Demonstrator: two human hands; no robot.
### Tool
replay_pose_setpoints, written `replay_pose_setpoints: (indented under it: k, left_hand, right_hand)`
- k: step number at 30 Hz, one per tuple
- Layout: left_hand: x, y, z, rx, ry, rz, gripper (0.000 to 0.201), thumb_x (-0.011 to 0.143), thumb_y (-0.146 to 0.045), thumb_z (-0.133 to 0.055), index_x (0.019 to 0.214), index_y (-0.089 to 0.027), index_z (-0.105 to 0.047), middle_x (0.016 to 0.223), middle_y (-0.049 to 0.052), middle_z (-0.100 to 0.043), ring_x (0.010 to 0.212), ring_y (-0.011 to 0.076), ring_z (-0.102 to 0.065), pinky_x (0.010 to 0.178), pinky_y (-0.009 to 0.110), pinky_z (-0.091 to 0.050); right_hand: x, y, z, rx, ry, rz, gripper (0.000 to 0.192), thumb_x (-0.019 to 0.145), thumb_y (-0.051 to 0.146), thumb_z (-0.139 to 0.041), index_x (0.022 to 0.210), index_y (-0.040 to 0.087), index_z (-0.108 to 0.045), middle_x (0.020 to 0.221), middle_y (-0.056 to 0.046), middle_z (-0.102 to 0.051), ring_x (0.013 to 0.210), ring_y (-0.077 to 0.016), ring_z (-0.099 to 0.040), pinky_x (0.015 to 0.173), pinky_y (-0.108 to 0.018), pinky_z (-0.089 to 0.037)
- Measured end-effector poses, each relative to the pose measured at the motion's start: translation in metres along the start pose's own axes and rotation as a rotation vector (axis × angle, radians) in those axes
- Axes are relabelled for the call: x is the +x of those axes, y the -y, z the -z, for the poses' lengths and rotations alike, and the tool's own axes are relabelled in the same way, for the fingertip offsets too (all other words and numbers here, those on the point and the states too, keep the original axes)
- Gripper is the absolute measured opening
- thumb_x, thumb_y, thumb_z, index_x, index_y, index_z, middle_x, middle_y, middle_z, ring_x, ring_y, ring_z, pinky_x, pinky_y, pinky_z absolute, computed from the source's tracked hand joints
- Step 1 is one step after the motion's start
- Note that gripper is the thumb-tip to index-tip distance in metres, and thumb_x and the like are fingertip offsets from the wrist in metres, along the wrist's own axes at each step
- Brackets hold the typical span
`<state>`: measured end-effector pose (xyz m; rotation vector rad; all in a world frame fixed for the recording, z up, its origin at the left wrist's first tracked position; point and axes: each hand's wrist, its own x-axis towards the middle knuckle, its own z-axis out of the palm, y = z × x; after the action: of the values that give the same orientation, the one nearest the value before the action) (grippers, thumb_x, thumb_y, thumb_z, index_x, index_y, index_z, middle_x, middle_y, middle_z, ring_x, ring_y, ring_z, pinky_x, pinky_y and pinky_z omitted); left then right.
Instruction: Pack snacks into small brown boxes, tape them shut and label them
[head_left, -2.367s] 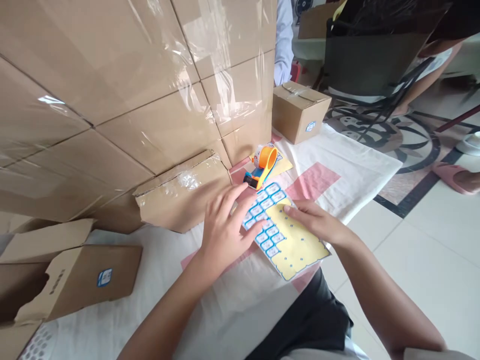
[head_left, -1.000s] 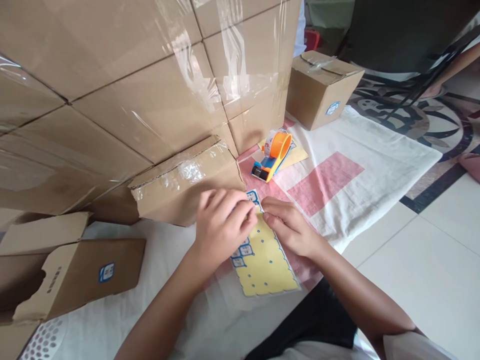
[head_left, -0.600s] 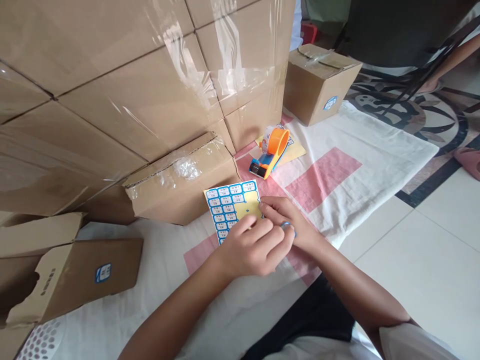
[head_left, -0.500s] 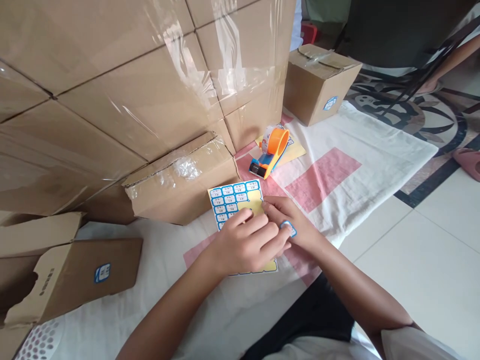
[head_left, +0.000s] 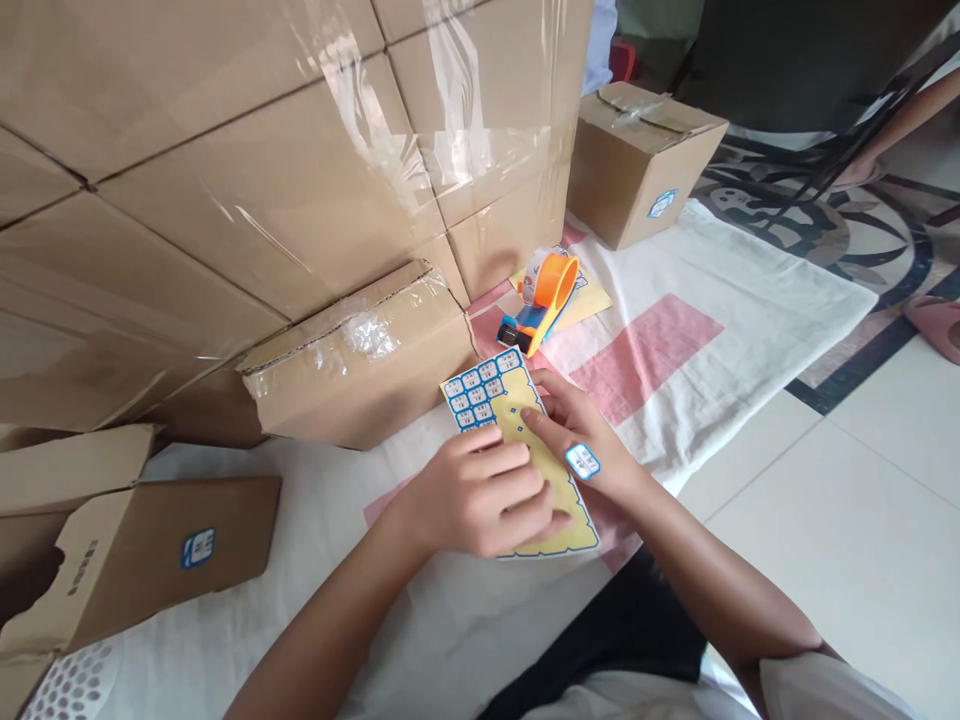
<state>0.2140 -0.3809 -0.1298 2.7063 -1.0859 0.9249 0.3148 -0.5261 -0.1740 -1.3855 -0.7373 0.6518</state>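
Moved: sticker sheet [head_left: 517, 440] rotated toward 1 o'clock | left hand [head_left: 480, 495] grip pinning sheet | right hand [head_left: 581, 440] grip loose, sticker [head_left: 583, 461] stuck on it

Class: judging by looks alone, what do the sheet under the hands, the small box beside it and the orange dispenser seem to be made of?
Sticker sheet: apparently glossy yellow backing paper, with blue-edged labels left at its far end. Small box: brown matte cardboard, its top seam under shiny, wrinkled clear tape. Tape dispenser: probably smooth moulded plastic, orange and blue.
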Motion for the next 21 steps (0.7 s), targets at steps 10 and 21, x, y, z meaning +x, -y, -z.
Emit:
replay_pose_setpoints:
  k: [10, 21]
  left_hand:
    - [-0.005, 0.020, -0.002, -0.009, -0.059, 0.548, 0.026, 0.094, -0.027, -0.067, 0.119, -0.019, -0.068, 0.110, 0.007, -0.075, 0.099, 0.0223, -0.069, 0.087, 0.040, -0.047]
    - [-0.004, 0.021, 0.006, 0.076, 0.240, 0.459, 0.033, 0.097, -0.024, -0.055, 0.128, -0.015, -0.065, 0.113, 0.006, -0.077, 0.107, 0.0230, -0.068, 0.090, 0.043, -0.042]
  right_hand:
    - [-0.002, 0.010, 0.000, -0.021, 0.116, 0.118, 0.031, 0.102, 0.042, -0.056, 0.085, 0.017, -0.063, 0.082, -0.002, -0.059, 0.072, -0.0123, -0.052, 0.063, -0.027, -0.043]
    - [-0.005, 0.012, 0.000, 0.053, 0.112, 0.057, 0.031, 0.103, 0.040, -0.054, 0.085, 0.017, -0.063, 0.074, 0.001, -0.054, 0.065, -0.0102, -0.046, 0.059, -0.025, -0.039]
